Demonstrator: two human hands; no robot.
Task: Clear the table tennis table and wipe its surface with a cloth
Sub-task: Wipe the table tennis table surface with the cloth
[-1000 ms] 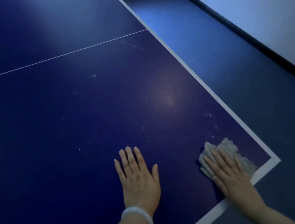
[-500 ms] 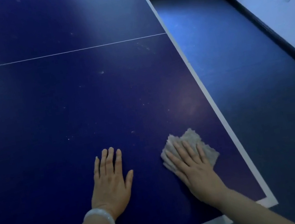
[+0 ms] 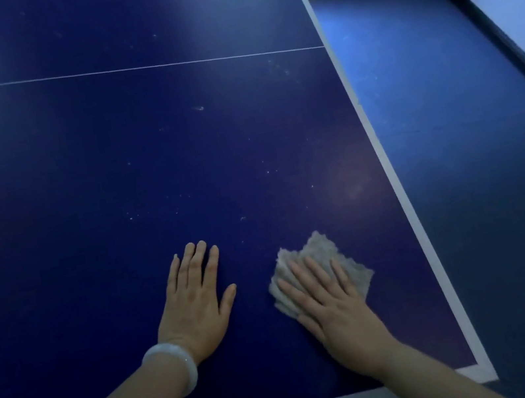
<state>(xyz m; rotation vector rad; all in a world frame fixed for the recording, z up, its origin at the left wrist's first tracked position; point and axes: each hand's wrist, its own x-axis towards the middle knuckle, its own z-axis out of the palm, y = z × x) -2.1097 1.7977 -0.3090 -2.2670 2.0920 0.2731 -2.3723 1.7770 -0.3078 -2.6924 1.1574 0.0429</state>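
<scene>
Fingers of the right hand lie straight and slightly spread, pressing flat on the cloth at lower centre-right of the frame; nothing is pinched or gripped. Left hand rests flat on the bare table just beside it, lower centre, fingers straight and close together, holding nothing (a pale bangle sits at the wrist).

Cloth lies on the blue surface, near the table's corner at lower right, short of the white edge line. Its rumpled, frayed outline suggests a thin, soft, light piece that will bunch or slip under a loose palm. Recommended hold: flat palm over its middle with steady downward pressure, or fingertips curled over the far edge.

Pale specks show across the centre of the frame, so wiping appears unfinished. No loose items are visible on the table.
</scene>
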